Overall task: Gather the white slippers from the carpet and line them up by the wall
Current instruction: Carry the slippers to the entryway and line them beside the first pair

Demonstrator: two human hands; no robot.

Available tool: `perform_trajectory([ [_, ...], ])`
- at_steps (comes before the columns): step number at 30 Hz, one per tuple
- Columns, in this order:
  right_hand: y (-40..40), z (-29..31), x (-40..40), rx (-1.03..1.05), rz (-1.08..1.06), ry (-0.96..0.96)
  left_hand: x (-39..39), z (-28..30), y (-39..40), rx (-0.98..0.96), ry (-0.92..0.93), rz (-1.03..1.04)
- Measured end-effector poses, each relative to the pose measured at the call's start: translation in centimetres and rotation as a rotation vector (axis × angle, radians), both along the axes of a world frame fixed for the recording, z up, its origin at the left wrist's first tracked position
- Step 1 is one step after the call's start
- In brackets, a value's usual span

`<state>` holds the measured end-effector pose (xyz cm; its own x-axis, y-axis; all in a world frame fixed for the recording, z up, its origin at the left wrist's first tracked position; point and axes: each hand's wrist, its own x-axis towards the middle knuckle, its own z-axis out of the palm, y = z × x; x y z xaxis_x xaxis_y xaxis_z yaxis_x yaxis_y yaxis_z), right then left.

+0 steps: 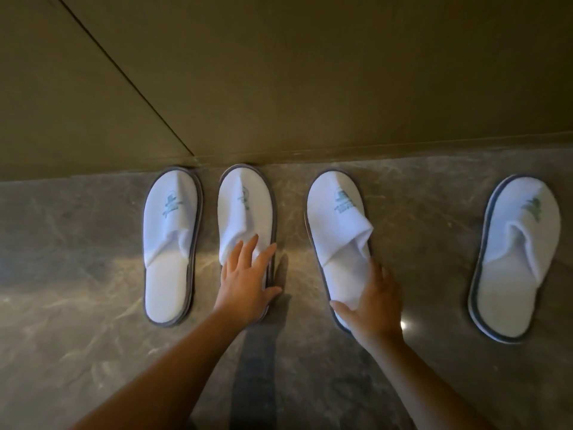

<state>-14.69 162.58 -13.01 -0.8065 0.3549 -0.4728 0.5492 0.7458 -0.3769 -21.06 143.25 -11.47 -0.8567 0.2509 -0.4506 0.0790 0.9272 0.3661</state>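
Four white terry-cloth slippers with grey rubber edging and a green printed crest lie toes-up on the glossy grey-brown marble floor (77, 274), all pointing toward twelve o'clock at the olive-tan panelled wall (310, 72). The far-left slipper (170, 243) lies flat around ten o'clock of the scene, its toe right at the foot of the wall, with no hand on it. Just beside it, toward the middle, the second slipper (245, 218) has its toe touching the wall line too; the left hand (243, 280) rests flat on its heel end, fingers spread apart and stretched toward twelve o'clock, thumb out over the slipper's right edge onto the marble, pressing rather than gripping. At about one o'clock the third slipper (336, 240) sits slightly tilted, toe leaning a little to eleven o'clock and its upper creased and folded. The right hand (375, 302) is closed around its heel end, thumb laid across the insole on the near left side and fingers curled round the right rim. The fourth slipper (521, 256) lies well apart at three o'clock, its toe angled toward one o'clock, a bit short of the wall. Both bare forearms reach in from six o'clock.
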Motion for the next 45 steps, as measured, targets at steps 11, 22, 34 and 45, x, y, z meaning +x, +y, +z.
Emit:
perform_trajectory([
  [11, -3.5, -1.5, -0.9, 0.113, 0.117, -0.033, 1.2, -1.9, -2.5, -0.139, -0.159, -0.143],
  [22, -5.3, -1.9, -1.6, 0.110, 0.043, -0.036, 1.1, -2.1, -3.0, -0.123, -0.164, -0.177],
  [34, 1.1, 0.6, -0.9, 0.117, -0.090, 0.114, 1.0, -0.7, 3.3, 0.031, -0.004, -0.205],
  [45, 13.8, -1.0, 4.3, 0.256, -0.576, 0.061, 1.5, -2.4, 9.6, -0.159, -0.068, -0.482],
])
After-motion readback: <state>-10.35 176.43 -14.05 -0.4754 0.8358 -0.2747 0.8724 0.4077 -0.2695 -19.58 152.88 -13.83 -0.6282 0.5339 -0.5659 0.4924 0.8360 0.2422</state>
